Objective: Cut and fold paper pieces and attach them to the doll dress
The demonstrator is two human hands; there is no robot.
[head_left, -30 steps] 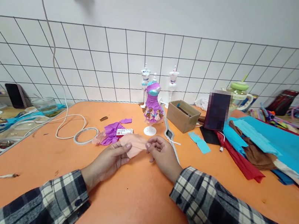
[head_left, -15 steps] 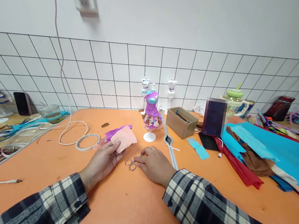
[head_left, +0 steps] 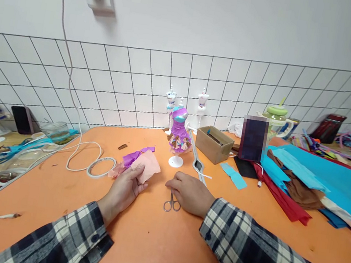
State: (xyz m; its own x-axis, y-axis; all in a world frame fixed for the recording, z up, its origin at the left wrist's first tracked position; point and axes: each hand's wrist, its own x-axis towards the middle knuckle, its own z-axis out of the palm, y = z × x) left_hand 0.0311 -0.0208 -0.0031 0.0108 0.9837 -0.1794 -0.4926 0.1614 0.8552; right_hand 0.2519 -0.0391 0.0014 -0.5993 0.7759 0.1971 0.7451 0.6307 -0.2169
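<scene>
Between its thumb and fingers, my left hand pinches a pale pink crepe paper piece. Purple scraps and a deeper pink scrap lie just beyond that hand. My right hand is closed over the blade end of small metal scissors; the two finger loops show below it, pointing toward me, and the blades are hidden. Past both hands stands a miniature dress form on a white base, wearing a purple dress with a ruffled hem.
Behind the dress are two small white mannequins. A cardboard box, blue strip and dark-screened device stand or lie to the right, near layered coloured sheets. Leftward are a tape roll and white cable.
My right hand has shifted right and slightly toward me, and the scissors moved with it, their loops turning to point toward me. My left hand still holds the pink piece.
</scene>
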